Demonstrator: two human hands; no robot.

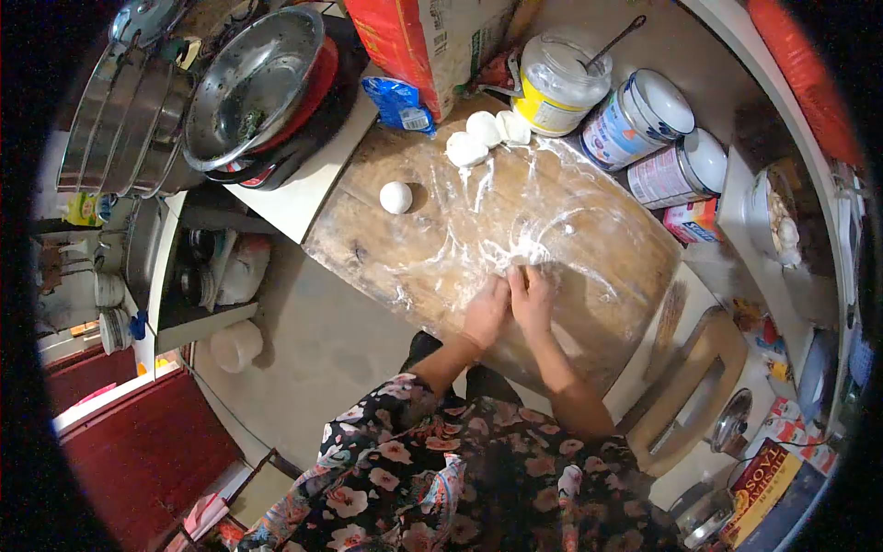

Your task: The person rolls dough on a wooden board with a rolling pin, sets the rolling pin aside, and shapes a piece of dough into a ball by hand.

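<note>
Meeting inside board (354,225) edges: 2 hands (488,310)

A kitchen is surrounding the hands (531,299): a wooden board (607,248) dusted with white powder (526,248) is lying beneath them, a metal bowl (280,69) is resting beyond, leftward, and tins (618,133) are standing beyond, rightward.

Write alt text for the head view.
A person's left hand and right hand meet over a floury wooden board; anything between them is hidden. A white ball lies apart, and white pieces cluster beside a yellow-labelled jar.
</note>
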